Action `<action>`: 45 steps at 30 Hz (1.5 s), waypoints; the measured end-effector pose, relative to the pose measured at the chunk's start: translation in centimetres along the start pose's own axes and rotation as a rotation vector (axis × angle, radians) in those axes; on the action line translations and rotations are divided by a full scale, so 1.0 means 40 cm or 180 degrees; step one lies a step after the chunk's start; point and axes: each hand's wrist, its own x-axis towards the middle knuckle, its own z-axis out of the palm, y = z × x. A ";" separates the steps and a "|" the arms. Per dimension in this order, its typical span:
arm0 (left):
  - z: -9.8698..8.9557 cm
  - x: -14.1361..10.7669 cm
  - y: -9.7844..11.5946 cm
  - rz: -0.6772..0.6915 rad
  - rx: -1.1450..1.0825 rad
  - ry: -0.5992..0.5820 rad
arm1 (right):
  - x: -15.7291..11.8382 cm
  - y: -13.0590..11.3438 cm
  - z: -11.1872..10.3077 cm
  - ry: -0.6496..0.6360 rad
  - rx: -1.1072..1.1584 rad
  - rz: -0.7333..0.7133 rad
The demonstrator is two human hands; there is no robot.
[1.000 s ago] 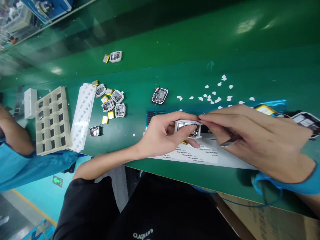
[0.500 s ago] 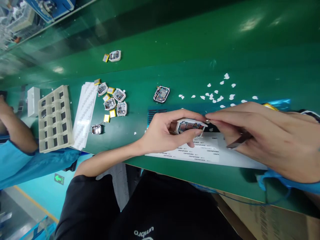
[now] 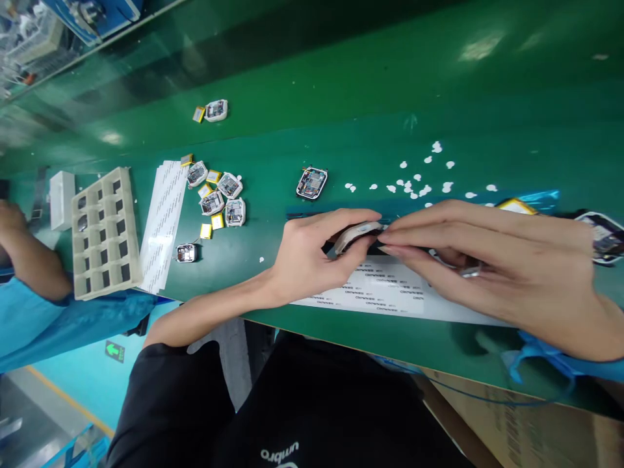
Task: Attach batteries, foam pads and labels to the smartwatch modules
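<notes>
My left hand (image 3: 312, 257) is closed around a white smartwatch case (image 3: 358, 235) between thumb and fingers. The case stands tilted on edge, so its inside is mostly turned from view. At its right end the fingertips of my right hand (image 3: 492, 266) are pressed together; whether they pinch some small part there is hidden. Tucked in my right palm is a thin metal tool (image 3: 472, 268) that looks like tweezers. Below both hands lies a printed white sheet (image 3: 385, 286). A black-rimmed open watch case (image 3: 312, 182) rests on the green bench beyond my left hand.
Several white watch cases (image 3: 230, 185) and yellow batteries (image 3: 205, 231) lie at left, beside printed strips (image 3: 163, 227) and a compartment tray (image 3: 107, 234). White sticker bits (image 3: 425, 190) are scattered ahead. At right are another battery (image 3: 517, 206) and watch case (image 3: 607, 235). A co-worker's arm (image 3: 36, 253) is far left.
The watch case has turned from face-up to standing on edge. My right hand has shifted left with its fingertips, and the metal tool now shows less.
</notes>
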 end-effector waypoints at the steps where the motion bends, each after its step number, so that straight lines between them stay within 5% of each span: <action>1: 0.000 0.001 0.000 -0.0010 -0.0023 -0.0027 | 0.001 -0.001 0.000 0.0004 0.0074 0.0072; 13: -0.001 -0.005 0.013 -0.1134 -0.1215 -0.0553 | -0.007 -0.006 0.013 0.0397 -0.0481 0.0129; 23: 0.004 -0.008 0.015 -0.1287 -0.1220 -0.0438 | -0.009 -0.001 0.023 0.0414 -0.1573 -0.0028; 36: 0.002 -0.009 0.030 -0.1242 -0.0817 -0.0394 | -0.043 -0.002 -0.018 -0.0332 -0.1283 -0.0589; 41: 0.002 -0.011 0.036 -0.0933 -0.0555 -0.0565 | -0.038 -0.020 0.007 0.0172 -0.1469 -0.0992; 45: -0.003 -0.014 0.040 -0.0716 -0.0218 -0.0675 | -0.027 -0.050 0.010 -0.0099 -0.1595 -0.0831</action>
